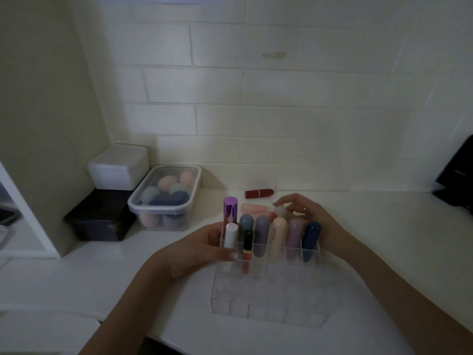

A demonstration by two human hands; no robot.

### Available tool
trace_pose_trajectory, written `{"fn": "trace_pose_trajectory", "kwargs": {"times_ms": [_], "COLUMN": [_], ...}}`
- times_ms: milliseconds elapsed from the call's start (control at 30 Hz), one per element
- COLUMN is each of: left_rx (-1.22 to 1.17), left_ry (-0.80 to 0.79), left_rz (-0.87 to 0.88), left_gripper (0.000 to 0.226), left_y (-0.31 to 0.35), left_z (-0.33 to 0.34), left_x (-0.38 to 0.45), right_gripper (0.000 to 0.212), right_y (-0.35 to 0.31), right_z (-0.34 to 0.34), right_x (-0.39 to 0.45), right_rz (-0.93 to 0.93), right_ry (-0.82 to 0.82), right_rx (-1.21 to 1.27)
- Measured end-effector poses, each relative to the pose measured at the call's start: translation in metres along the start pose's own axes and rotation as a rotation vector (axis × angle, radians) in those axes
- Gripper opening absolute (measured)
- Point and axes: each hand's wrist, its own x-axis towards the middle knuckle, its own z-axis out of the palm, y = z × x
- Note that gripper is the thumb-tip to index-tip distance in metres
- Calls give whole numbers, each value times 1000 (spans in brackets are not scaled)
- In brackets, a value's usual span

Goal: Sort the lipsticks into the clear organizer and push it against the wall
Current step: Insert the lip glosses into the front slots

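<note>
The clear organizer (268, 301) stands on the white counter, its back rows holding several upright lipsticks: purple metallic (230, 208), white (230, 238), black-and-red gloss (247, 249), blue-grey, lilac, peach (278, 237), mauve and navy (311, 239). My left hand (202, 249) grips the organizer's left side, thumb across its front. My right hand (299, 211) reaches behind the organizer, its fingertips on a pale, whitish lipstick (280, 210). A pink lipstick (254, 208) lies behind the organizer. A red lipstick (259, 193) lies near the wall.
A lidded clear tub (163, 198) of makeup sponges sits at the left. Beside it a white box (117, 166) rests on a black box (99, 219). A dark object (458, 175) is at the right edge. The brick wall runs behind.
</note>
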Motion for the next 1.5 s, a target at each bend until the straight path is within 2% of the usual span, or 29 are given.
{"fn": "trace_pose_trajectory", "kwargs": {"times_ms": [33, 133, 367, 433, 533, 633, 700, 767, 833, 900, 967, 1067, 1200, 1300, 1500], "left_rx": [2, 5, -6, -4, 5, 7, 11, 13, 7, 8, 14, 10, 44, 69, 47], "left_ry": [0, -2, -8, -9, -3, -10, -20, -15, -9, -6, -5, 17, 7, 16, 22], "left_rz": [1, 5, 14, 8, -1, -7, -4, -5, -6, -7, -12, -22, -9, -21, -23], "left_gripper": [41, 41, 39, 42, 43, 37, 34, 40, 47, 45, 40, 38, 47, 55, 45], "left_y": [0, 0, -1, -1, 0, 1, 2, 1, -1, -1, 1, 1, 2, 1, 0], "left_z": [0, 0, 0, 0, 0, 1, 1, 0, -1, -1, 1, 1, 0, 0, 0], "left_x": [0, 1, 0, 0, 0, 0, 0, 1, 1, 1, 1, 0, 0, 1, 1], "right_gripper": [13, 28, 41, 40, 19, 12, 31, 27, 11, 16, 25, 25, 15, 13, 23], "right_y": [-3, -8, -11, -10, 1, 10, 9, 9, 15, 27, 27, 22, 21, 23, -6], "right_z": [-1, -3, -1, 2, -1, 0, 4, 6, 5, -3, -6, -3, -1, -4, -9], "right_x": [0, -8, -8, -6, -2, -4, -2, 5, 16, 28, 40, 56, 67, 70, 42], "right_rz": [-52, -152, -142, -133, -95, -25, 21, 61, 55, -70, -147, -45, 19, 24, -91], "right_ry": [81, 91, 126, 212, 329, 229, 121, 61, 116, 259, 325, 260, 214, 288, 461], "right_rx": [56, 208, 217, 122, -116, -104, -229, -125, -102, -265, -435, -417, -480, -416, -40]}}
